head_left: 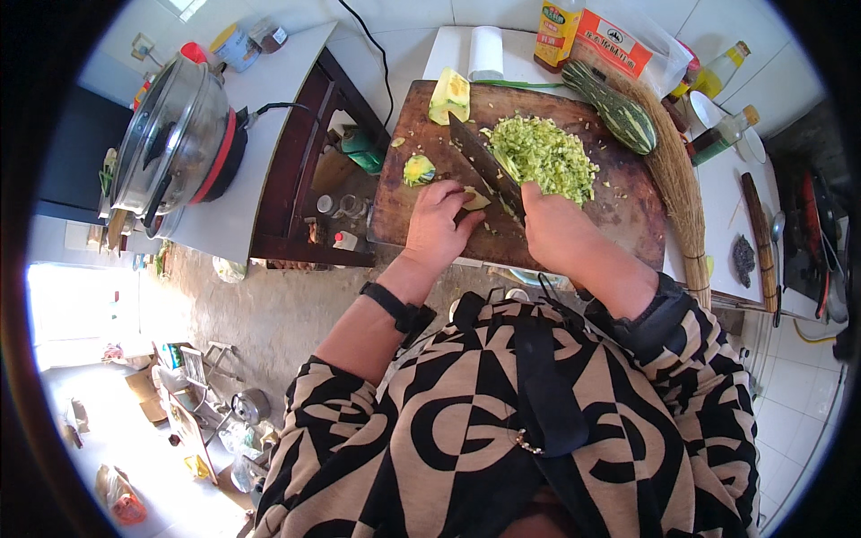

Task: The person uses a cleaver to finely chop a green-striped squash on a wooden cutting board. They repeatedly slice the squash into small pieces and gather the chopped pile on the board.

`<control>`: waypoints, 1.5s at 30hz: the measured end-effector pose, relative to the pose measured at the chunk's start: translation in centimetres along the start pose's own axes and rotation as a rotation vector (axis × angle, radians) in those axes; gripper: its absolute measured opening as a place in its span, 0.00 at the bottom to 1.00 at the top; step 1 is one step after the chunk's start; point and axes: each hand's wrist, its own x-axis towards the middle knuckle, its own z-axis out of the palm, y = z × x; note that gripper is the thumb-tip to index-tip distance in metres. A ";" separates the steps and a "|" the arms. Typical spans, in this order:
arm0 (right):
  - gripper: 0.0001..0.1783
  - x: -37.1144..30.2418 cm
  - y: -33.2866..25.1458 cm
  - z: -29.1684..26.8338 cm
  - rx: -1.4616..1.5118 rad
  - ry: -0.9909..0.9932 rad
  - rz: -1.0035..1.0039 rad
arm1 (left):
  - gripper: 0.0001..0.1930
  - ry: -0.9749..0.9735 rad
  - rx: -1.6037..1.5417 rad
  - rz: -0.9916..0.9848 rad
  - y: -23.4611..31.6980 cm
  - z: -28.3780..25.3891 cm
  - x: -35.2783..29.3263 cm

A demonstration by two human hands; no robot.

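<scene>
My right hand (549,217) is closed round the handle of a dark-bladed cleaver (484,165), its blade slanting away to the left over the wooden cutting board (399,211). Beside the blade, my left hand (438,222) presses a pale piece of squash (476,199) with its fingertips. To the right of the blade lies a heap of finely chopped green squash (545,154). A larger cut squash chunk (448,94) stands at the board's far edge, touching the blade's tip or just behind it. Left of the blade sits a small striped squash end (418,169).
A whole striped squash (619,112) and a long straw brush (683,202) lie along the board's right side. Behind stand a paper roll (486,54), a yellow-labelled bottle (556,34) and sauce bottles. On the left table is a glass-lidded electric pot (184,134).
</scene>
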 end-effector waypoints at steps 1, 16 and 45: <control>0.13 -0.2 -0.1 -0.2 -0.020 -0.009 -0.003 | 0.09 -0.042 -0.022 -0.022 0.0 -0.1 -0.1; 0.16 -0.6 -1.2 0.0 -0.191 -0.132 -0.115 | 0.08 -0.168 -0.092 -0.081 -0.6 0.6 0.1; 0.15 -1.0 -0.3 -0.5 -0.080 -0.111 -0.064 | 0.12 -0.218 -0.152 -0.051 -1.3 0.1 0.6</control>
